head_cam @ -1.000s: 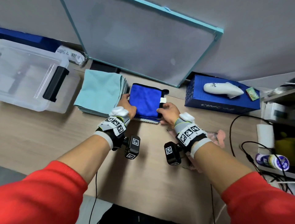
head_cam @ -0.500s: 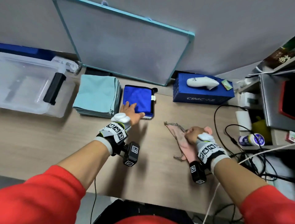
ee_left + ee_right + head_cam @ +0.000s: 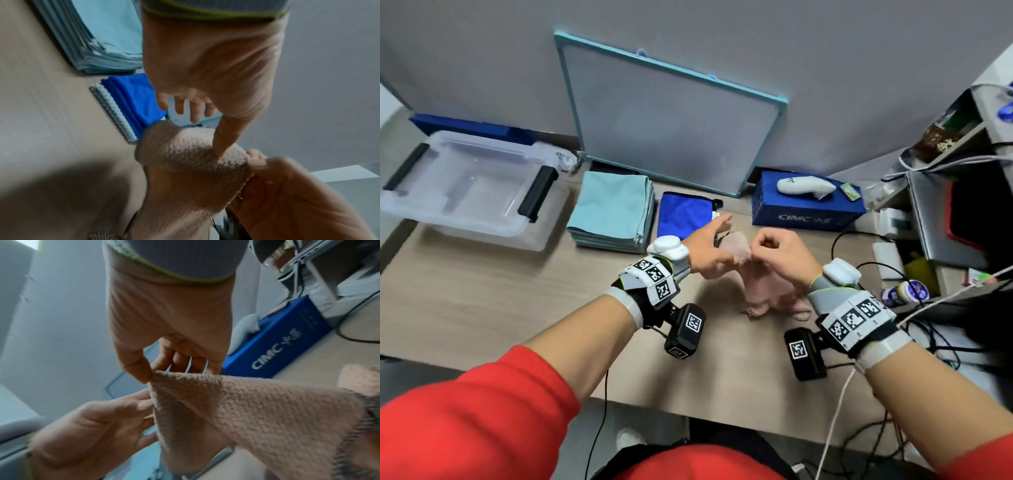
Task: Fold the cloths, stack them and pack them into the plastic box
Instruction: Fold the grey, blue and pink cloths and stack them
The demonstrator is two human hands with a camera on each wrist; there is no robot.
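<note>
A fuzzy pink cloth [image 3: 763, 291] hangs above the middle of the table, its lower end bunched on the wood. My right hand [image 3: 767, 246] pinches its top corner between thumb and fingers, seen close in the right wrist view [image 3: 156, 374]. My left hand [image 3: 719, 240] is beside it with fingers straight, and its thumb [image 3: 224, 141] presses into the pink cloth [image 3: 185, 162]. A folded blue cloth [image 3: 685, 216] lies behind the hands. Left of it is a stack of several light teal cloths [image 3: 613, 209]. The clear plastic box [image 3: 465, 219] stands at the far left.
A framed board [image 3: 674, 126] leans on the wall behind the cloths. A blue carton [image 3: 808, 212] carrying a white device sits at the back right. Cables, a bottle [image 3: 904, 293] and shelves crowd the right edge. Bare wood lies in front of the hands.
My right hand has lifted the pink cloth from the table's right side to the middle. My left hand has left the blue cloth and come up against the pink one.
</note>
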